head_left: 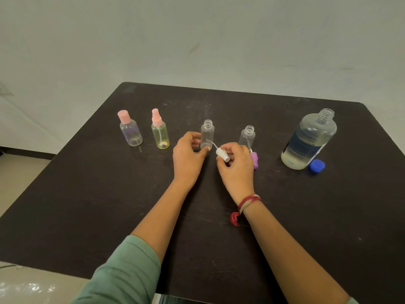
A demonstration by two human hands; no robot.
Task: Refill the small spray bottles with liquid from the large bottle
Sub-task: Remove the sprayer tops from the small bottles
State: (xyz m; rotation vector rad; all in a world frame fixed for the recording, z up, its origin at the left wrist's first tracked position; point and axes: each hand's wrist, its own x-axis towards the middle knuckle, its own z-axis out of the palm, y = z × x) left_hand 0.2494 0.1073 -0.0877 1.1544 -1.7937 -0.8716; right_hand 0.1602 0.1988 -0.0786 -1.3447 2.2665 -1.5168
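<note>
Head view, left hand gripping clear bottle at worktop centre, right hand pinching spray cap, large bottle near right edge.

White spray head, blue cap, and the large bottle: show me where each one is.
White spray head (222,155): head view, on its white collar.
Blue cap (317,165): head view, on its top face.
Large bottle (303,143): head view, on its dark label.
</note>
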